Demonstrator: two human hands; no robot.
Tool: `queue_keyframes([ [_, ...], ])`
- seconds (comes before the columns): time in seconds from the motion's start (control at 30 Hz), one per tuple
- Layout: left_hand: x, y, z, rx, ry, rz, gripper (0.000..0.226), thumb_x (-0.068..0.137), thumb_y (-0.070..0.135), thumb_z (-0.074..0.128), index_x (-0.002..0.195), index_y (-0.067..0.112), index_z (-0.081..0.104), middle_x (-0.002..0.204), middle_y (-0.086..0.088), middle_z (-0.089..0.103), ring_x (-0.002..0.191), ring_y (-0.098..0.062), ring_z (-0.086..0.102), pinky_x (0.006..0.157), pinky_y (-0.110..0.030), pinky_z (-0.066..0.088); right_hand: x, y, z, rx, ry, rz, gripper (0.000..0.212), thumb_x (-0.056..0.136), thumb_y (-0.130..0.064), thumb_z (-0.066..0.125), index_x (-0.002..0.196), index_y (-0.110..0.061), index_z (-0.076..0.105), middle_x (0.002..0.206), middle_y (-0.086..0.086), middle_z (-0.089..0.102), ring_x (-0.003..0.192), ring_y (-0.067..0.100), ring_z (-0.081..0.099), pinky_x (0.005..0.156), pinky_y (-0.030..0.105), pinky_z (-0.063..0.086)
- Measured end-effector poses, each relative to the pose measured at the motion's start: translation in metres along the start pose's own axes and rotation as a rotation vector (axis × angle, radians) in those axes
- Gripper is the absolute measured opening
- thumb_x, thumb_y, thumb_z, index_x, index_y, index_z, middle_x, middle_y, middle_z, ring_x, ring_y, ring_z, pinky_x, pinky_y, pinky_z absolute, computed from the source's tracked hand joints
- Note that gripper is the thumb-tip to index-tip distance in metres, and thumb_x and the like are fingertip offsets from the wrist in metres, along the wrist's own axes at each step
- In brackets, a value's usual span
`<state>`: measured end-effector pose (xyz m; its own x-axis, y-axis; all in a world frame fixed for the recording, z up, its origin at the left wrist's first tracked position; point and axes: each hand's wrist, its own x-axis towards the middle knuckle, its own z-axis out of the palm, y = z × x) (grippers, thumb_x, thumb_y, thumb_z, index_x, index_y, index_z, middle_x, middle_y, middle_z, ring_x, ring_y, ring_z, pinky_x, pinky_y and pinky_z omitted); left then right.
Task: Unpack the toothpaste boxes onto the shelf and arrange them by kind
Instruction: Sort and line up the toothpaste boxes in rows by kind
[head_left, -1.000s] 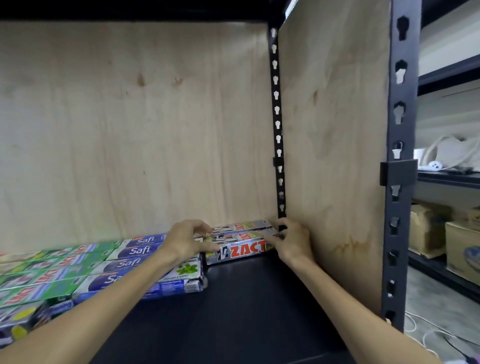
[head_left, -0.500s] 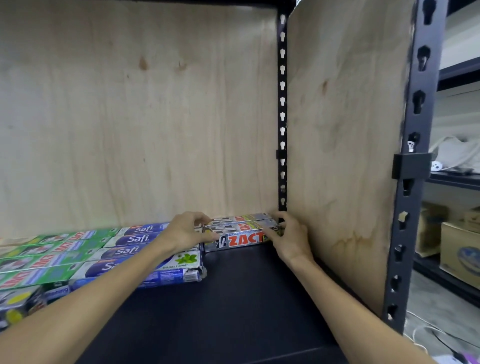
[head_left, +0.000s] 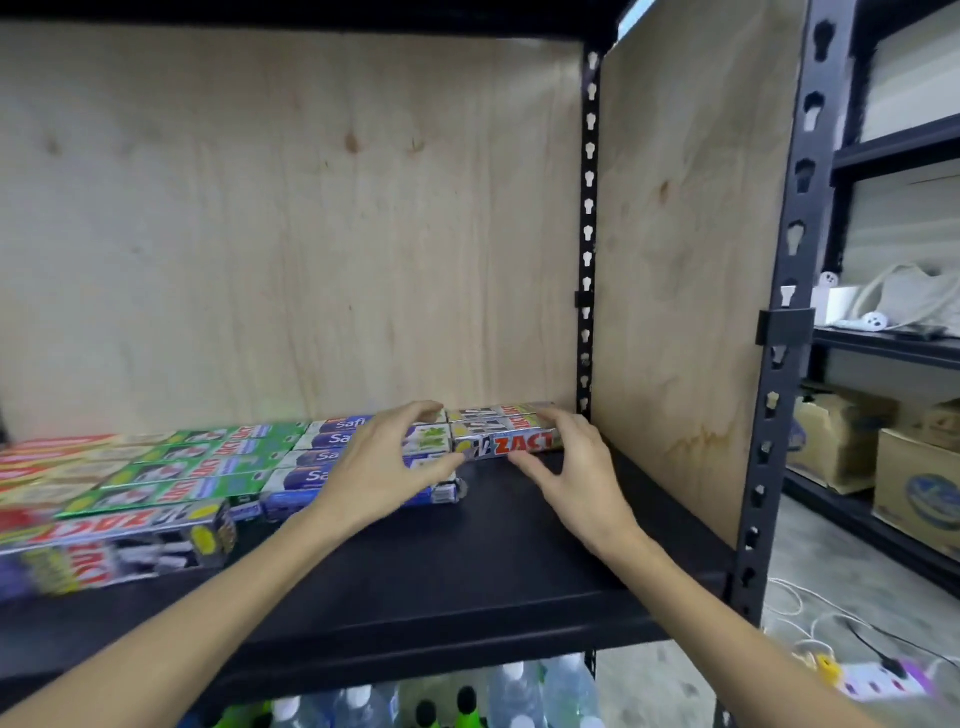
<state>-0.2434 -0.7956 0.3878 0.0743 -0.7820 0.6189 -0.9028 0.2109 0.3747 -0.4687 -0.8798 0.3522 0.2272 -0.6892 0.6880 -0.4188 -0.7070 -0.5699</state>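
Silver Zact toothpaste boxes (head_left: 511, 441) lie stacked in the back right corner of the black shelf (head_left: 467, 566). To their left lie blue Safi boxes (head_left: 317, 467), then green Zact boxes (head_left: 192, 467), then red boxes (head_left: 47, 457). More silver Zact boxes (head_left: 114, 545) lie at the front left. My left hand (head_left: 384, 467) hovers over the Safi boxes with fingers spread, holding nothing. My right hand (head_left: 576, 473) is just in front of the silver corner stack, fingers apart, fingertips at the stack's top edge.
Plywood panels (head_left: 311, 234) back the shelf and close its right side. A black steel upright (head_left: 779, 338) stands at the front right. Water bottles (head_left: 519, 696) sit on the level below. Cardboard cartons (head_left: 914, 493) and cables lie on the neighbouring rack and floor.
Both hands have let go of the silver Zact corner stack and drawn back toward me with fingers spread. The camera has pulled back and tilted down, showing more of the shelf.
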Motion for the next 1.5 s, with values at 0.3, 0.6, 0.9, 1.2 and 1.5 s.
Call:
queue_keyframes([
  [0.3, -0.081, -0.03, -0.099, 0.243, 0.116, 0.015, 0.057, 0.079, 0.058, 0.07, 0.13, 0.035, 0.056, 0.125, 0.015, 0.061, 0.118, -0.011, 0.051, 0.1, -0.032, 0.039, -0.056, -0.104, 0.048, 0.164, -0.051, 0.017, 0.057, 0.088, -0.031, 0.075, 0.138, -0.02, 0.052, 0.126, -0.005, 0.057, 0.114, 0.009, 0.053, 0.103, 0.03, 0.044],
  [0.6, -0.157, -0.126, -0.184, 0.456, 0.078, -0.159, 0.082, 0.072, 0.082, 0.044, 0.134, 0.03, 0.055, 0.136, 0.005, 0.055, 0.13, -0.019, 0.044, 0.107, -0.04, 0.036, -0.078, -0.186, 0.13, 0.191, -0.292, -0.007, 0.057, 0.087, -0.038, 0.073, 0.139, -0.034, 0.049, 0.118, -0.005, 0.053, 0.101, 0.003, 0.051, 0.094, 0.025, 0.047],
  [0.9, -0.185, -0.166, -0.198, 0.647, 0.047, -0.324, 0.064, 0.093, 0.068, 0.042, 0.145, 0.031, 0.043, 0.139, 0.003, 0.052, 0.134, -0.023, 0.043, 0.12, -0.056, 0.008, -0.071, -0.218, 0.172, 0.082, -0.47, -0.12, 0.068, 0.091, -0.037, 0.07, 0.151, -0.029, 0.04, 0.141, -0.005, 0.05, 0.116, 0.012, 0.05, 0.101, 0.026, 0.041],
  [1.2, -0.175, -0.151, -0.185, 0.466, 0.101, -0.093, 0.029, 0.099, 0.046, 0.053, 0.123, 0.036, 0.065, 0.12, 0.015, 0.062, 0.123, -0.013, 0.049, 0.114, -0.046, 0.019, -0.073, -0.18, 0.133, 0.109, -0.313, -0.05, 0.024, 0.093, -0.031, 0.068, 0.115, -0.035, 0.06, 0.083, -0.006, 0.055, 0.06, 0.007, 0.045, 0.066, 0.022, 0.041],
  [1.5, -0.146, -0.117, -0.158, -0.062, -0.085, -0.161, 0.025, 0.098, 0.049, 0.053, 0.11, 0.037, 0.071, 0.105, 0.02, 0.07, 0.101, 0.002, 0.061, 0.093, -0.03, 0.048, -0.072, -0.141, 0.068, 0.132, -0.347, 0.048, 0.014, 0.096, -0.041, 0.061, 0.11, -0.039, 0.065, 0.082, -0.004, 0.069, 0.067, 0.006, 0.058, 0.068, 0.013, 0.043],
])
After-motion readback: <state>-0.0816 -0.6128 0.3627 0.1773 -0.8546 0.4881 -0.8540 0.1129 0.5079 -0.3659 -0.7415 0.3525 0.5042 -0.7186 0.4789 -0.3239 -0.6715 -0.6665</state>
